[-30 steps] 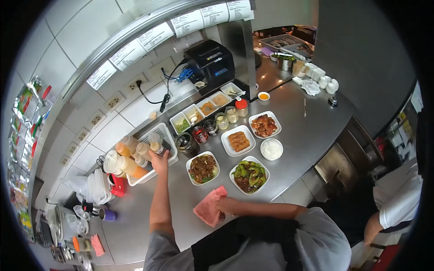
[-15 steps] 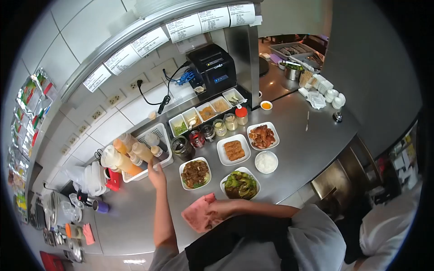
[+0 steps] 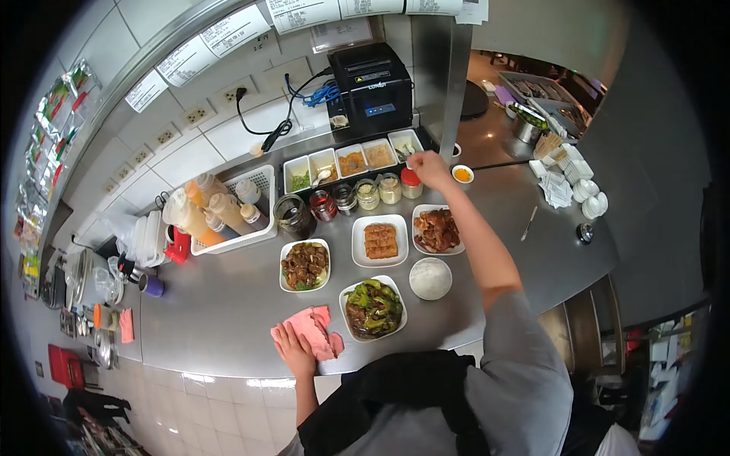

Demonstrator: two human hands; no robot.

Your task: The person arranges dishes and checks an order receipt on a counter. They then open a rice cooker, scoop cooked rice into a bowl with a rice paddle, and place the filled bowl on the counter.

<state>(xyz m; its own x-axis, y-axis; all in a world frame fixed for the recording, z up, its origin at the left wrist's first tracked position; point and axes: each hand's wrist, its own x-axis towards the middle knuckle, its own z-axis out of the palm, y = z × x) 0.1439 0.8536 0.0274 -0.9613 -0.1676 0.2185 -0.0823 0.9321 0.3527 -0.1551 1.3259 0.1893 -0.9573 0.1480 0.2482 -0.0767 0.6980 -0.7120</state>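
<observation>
My left hand (image 3: 293, 349) lies with its fingers stretched out on a crumpled pink cloth (image 3: 318, 332) near the counter's front edge. Reaching to the back, my right hand (image 3: 430, 169) has its fingers curled beside the rightmost white container (image 3: 404, 142), above the red-lidded jar (image 3: 411, 182); what the fingers hold is hidden. Between my arms stand a dish of green peppers and meat (image 3: 373, 308), a bowl of rice (image 3: 430, 278), a dish of brown rolls (image 3: 380, 240), a dish of glazed meat (image 3: 437, 229) and a dish of saucy brown meat (image 3: 305, 265).
A white basket (image 3: 266, 228) of sauce bottles stands at the back left, beside a dark jar (image 3: 295, 216). Behind the row of containers sits a black printer (image 3: 371, 87). A small orange sauce cup (image 3: 461, 175) is right of my right hand. Paper slips (image 3: 304, 11) hang overhead.
My right hand has let go of the pink cloth and moved to the rightmost container. My left hand has come from the sauce basket down onto the cloth.
</observation>
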